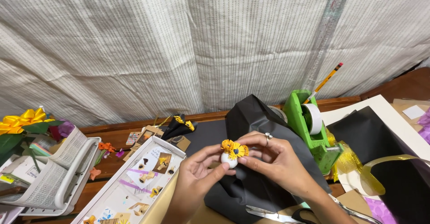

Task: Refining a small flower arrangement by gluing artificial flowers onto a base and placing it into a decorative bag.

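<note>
Yellow paper flower (234,149) on white ball, both hands pinching, cluttered wooden desk (117,136), pale curtain (134,49)

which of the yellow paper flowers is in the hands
The small flower with the blue centre, pinched by left hand and right hand. The big bow-like one sits far left, untouched.

Both forearms rise from the lower edge and meet at mid-frame. The left hand (197,166) is cupped palm-up, its thumb and fingers (214,151) pinched together. The right hand (273,159) arches over from the right, fingertips curled inward, a ring on one finger.
</note>
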